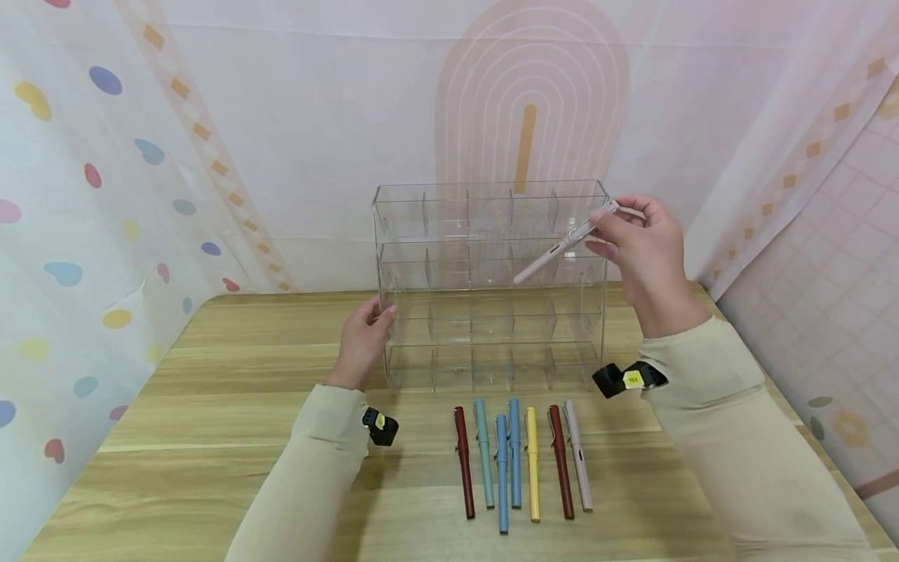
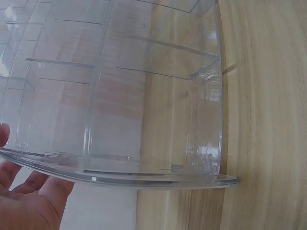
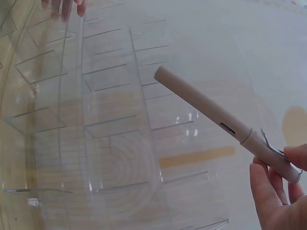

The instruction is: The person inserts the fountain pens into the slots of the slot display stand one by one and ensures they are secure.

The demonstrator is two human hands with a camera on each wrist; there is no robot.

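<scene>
Bracing the clear rack [image 1: 493, 290] while aiming the pale pen [image 1: 565, 243] by its cap looks sound; head view puts that pen across the rack's upper right, clearance hard to judge, seven other pens [image 1: 533, 464] lying on the bench [image 1: 232, 390]. Left wrist: I'd keep this grip light, left hand [image 2: 31, 206] pinching the side panel, thumb inside, fingers outside. Right wrist: right hand [image 3: 280, 201] pinches the cap, barrel sticking out, so mind the dividers.
</scene>
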